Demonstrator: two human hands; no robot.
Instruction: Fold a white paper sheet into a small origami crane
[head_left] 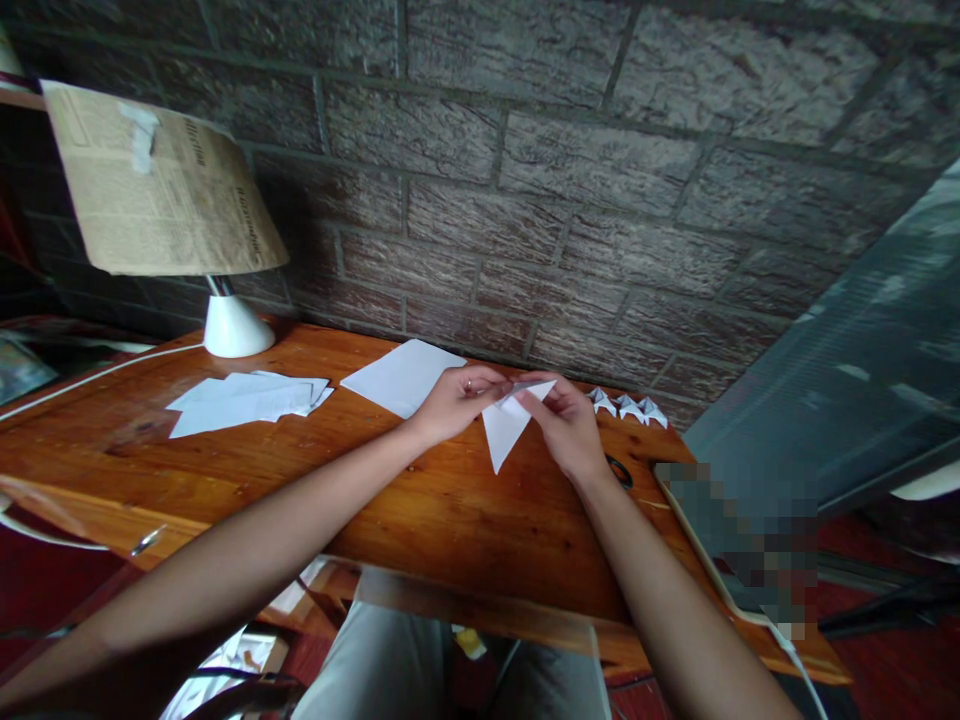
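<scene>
A folded white sheet of paper (504,432), triangular with one point hanging down, is held above the wooden table. My left hand (456,402) pinches its upper left part between thumb and fingers, and a ring shows on one finger. On the other side my right hand (568,425) grips its upper right part, the thumb pressed on the front face. Fingers of both hands are partly hidden behind the paper. Close behind my right hand stand several small folded paper pieces (634,408) in a row.
The wooden table (465,530) runs along a brick wall. A white sheet stack (405,375) lies left of my hands, with loose paper pieces (244,402) farther left. A lamp (238,325) stands at the back left. Scissors handles (619,472) and a tablet-like device (690,535) with a cable lie at right.
</scene>
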